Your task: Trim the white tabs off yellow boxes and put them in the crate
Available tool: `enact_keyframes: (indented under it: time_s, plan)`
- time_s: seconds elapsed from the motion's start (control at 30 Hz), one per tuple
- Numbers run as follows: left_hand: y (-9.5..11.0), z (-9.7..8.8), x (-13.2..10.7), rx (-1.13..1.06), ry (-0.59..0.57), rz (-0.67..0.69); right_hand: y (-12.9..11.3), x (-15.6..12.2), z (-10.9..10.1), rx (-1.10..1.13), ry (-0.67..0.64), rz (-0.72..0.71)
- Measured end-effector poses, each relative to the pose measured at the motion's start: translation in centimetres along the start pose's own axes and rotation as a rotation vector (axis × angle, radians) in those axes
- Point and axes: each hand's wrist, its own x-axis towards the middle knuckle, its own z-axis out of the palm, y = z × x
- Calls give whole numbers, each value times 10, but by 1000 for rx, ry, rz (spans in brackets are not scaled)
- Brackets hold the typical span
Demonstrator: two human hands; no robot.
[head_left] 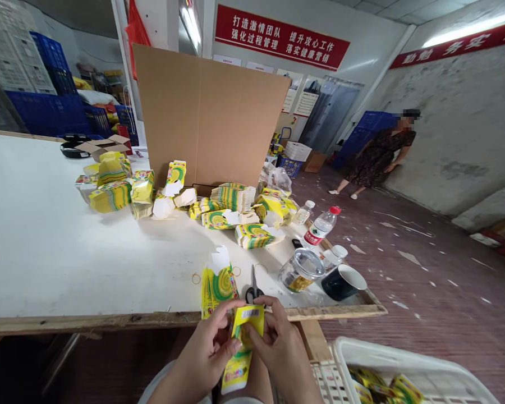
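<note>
Between my two hands is a yellow and green printed carton [240, 367], with a barcode near its upper end. My left hand [210, 345] grips its left side, thumb on the front. My right hand [280, 342] holds the right side, its thumb pressed on the carton's face. Just beyond, at the table's front edge, lies a small stack of flat yellow cartons [221, 283]. Scissors [255, 289] with dark handles rest right of that stack, their lower part close behind my fingers. Rubber bands [196, 278] lie loose nearby.
Bundles of yellow cartons [235, 196] line the table [67, 252] before an upright cardboard sheet [210, 112]. At the right stand a red-capped bottle [322, 227], a clear jar [302, 272] and a dark mug [344, 282]. A white basket [404, 353] holds cartons. A person [381, 151] is by the wall.
</note>
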Motion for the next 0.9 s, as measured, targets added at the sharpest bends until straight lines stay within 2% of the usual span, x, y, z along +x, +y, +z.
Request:
enact_keyframes:
  time_s: [0.23,0.43,0.6,0.67,0.9]
  plan:
    - [-5,-3,1,11,33,4,0,1,11,-117,90,-26]
    - [-5,-2,0,37,38,-3,3,2,10,-52,104,-30]
    - [-7,-2,-2,43,4,32,6,1,6,110,-22,24]
    - [-6,-2,-2,74,-5,51,5,-1,7,143,-33,69]
    - [-2,1,-4,265,61,73,-6,-3,13,157,96,98]
